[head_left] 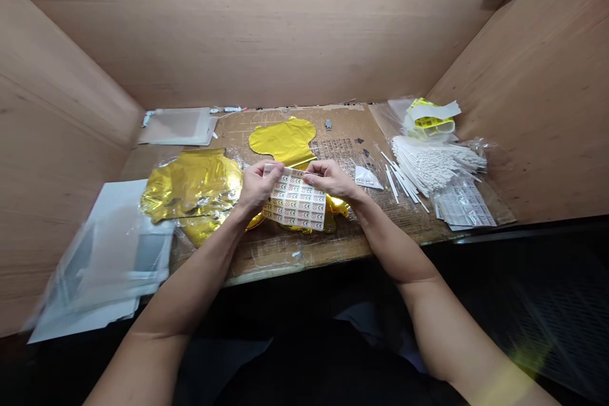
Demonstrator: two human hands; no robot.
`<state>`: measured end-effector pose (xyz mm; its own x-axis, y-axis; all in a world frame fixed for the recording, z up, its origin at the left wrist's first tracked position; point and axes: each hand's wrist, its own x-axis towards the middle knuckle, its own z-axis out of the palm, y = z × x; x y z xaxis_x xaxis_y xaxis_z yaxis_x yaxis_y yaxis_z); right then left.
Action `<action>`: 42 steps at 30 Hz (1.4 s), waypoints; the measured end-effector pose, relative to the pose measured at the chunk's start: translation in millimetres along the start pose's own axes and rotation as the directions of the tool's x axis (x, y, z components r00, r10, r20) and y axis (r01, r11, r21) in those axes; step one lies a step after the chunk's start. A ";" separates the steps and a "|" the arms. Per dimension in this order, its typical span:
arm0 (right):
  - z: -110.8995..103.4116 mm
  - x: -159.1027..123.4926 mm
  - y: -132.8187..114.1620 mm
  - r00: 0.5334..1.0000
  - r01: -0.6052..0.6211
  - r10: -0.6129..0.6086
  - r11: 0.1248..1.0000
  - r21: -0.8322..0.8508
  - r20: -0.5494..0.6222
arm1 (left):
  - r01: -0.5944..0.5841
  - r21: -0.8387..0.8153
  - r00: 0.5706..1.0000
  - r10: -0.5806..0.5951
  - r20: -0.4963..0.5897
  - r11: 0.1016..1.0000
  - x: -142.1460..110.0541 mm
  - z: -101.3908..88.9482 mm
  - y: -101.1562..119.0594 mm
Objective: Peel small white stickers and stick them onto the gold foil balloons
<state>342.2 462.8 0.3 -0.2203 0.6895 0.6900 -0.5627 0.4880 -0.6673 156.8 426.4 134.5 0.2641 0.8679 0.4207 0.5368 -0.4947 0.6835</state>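
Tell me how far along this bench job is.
Done: nothing certain; gold foil balloons lie heaped, another flat beyond. In hand: the left hand and right hand grip a sheet of printed labels at its top edge. Remaining: white sticks and stacked label sheets lie at right.

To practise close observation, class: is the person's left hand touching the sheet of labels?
Touching: the head view shows the left hand gripping the sheet of labels at its top left corner.
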 end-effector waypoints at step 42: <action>14.1 -1.5 10.5 0.866 0.264 -0.475 0.702 -0.661 -0.158 | -0.130 0.084 0.989 0.135 -0.059 0.988 3.6 -10.1 3.1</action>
<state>325.4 459.3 -3.8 0.2017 0.4498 0.8700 0.0736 0.8788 -0.4714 151.3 427.6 144.2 0.2862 0.7891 0.5436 0.5631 -0.5975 0.5709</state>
